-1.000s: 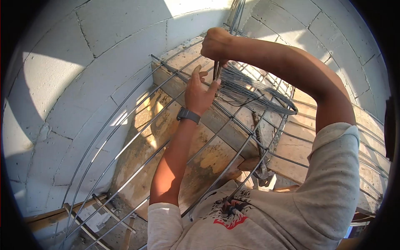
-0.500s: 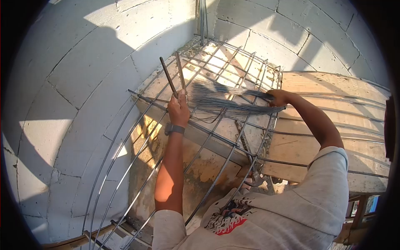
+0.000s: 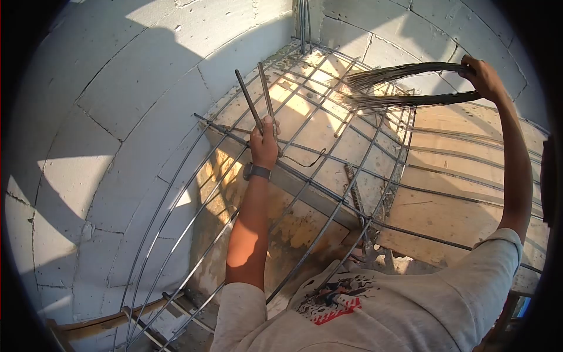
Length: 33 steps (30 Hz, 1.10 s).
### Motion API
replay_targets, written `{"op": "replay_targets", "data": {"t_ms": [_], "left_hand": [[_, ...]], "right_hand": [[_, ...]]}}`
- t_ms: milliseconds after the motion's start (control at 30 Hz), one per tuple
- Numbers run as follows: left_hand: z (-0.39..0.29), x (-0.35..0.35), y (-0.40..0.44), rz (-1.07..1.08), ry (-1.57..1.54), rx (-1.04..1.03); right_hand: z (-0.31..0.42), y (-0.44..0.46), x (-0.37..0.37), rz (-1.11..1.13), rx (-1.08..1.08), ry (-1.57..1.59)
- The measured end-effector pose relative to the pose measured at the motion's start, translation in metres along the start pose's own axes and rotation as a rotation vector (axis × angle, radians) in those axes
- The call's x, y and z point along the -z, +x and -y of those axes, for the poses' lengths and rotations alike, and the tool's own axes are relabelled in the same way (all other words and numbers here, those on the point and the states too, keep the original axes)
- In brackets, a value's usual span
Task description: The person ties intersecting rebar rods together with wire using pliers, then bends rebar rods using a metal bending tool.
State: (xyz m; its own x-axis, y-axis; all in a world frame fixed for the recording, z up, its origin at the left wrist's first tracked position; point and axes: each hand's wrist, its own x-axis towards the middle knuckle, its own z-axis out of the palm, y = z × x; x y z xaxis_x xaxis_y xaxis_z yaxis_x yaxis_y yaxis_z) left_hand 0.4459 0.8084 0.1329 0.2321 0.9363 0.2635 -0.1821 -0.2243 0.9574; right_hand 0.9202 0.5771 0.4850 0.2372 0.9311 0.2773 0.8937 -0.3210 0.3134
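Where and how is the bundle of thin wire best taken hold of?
Probably the bundle of thin wire is best gripped at its right end, coming from the right with curled fingers, as the right hand has it. Its two lengths stretch left from there, and their far ends fray into separate strands, which would likely be harder to gather.

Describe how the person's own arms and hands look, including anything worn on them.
The left hand and right hand are bare, without gloves. A dark watch circles the left wrist; nothing shows on the right one. The left sleeve and right sleeve are short, pale greyish fabric, and the right one's hem looks turned up.
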Motion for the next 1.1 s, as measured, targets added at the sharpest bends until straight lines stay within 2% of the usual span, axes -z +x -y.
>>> {"op": "replay_targets", "data": {"t_ms": [100,200,333,400,433,500,533,600,667,733,767,867,933,1100], "left_hand": [[0.007,-0.002,0.003,0.006,-0.001,-0.010],[0.012,0.000,0.004,-0.001,0.004,-0.028],[0.006,0.000,0.002,0.009,0.017,-0.034],[0.005,0.001,-0.001,0.024,0.025,-0.034],[0.003,0.001,-0.001,0.036,0.038,-0.027],[0.001,0.004,0.001,0.041,0.036,-0.008],[0.000,0.004,0.002,0.033,0.058,-0.028],[-0.002,0.004,0.002,0.033,0.103,-0.054],[0.001,0.005,0.002,0.037,0.110,-0.047],[0.002,0.005,0.003,0.034,0.119,-0.069],[-0.001,0.004,0.003,0.035,0.122,-0.053],[0.006,0.003,0.006,0.038,0.107,-0.076],[0.003,0.001,0.004,0.024,0.125,-0.067],[0.009,0.002,0.007,0.031,0.175,-0.119]], "right_hand": [[-0.027,-0.003,0.035,-0.094,-0.062,0.018],[-0.076,0.003,0.033,-0.137,-0.088,0.103],[-0.074,-0.001,-0.013,0.137,-0.384,0.384],[-0.062,-0.005,-0.087,0.113,-0.229,0.227],[-0.024,-0.013,-0.110,-0.012,-0.198,-0.040],[0.086,-0.011,-0.106,-0.160,-0.033,-0.098],[0.136,-0.006,-0.098,-0.165,0.094,0.105],[0.226,-0.018,-0.065,-0.155,0.469,0.256],[0.292,-0.042,-0.040,0.074,0.701,0.316],[0.325,-0.062,-0.060,0.220,0.967,0.296],[0.340,-0.064,-0.063,0.312,1.073,0.154],[0.346,-0.022,-0.104,-0.023,1.079,0.128],[0.349,0.014,-0.113,-0.360,0.922,-0.087],[0.385,0.081,-0.114,-0.351,1.158,-0.285]]}}
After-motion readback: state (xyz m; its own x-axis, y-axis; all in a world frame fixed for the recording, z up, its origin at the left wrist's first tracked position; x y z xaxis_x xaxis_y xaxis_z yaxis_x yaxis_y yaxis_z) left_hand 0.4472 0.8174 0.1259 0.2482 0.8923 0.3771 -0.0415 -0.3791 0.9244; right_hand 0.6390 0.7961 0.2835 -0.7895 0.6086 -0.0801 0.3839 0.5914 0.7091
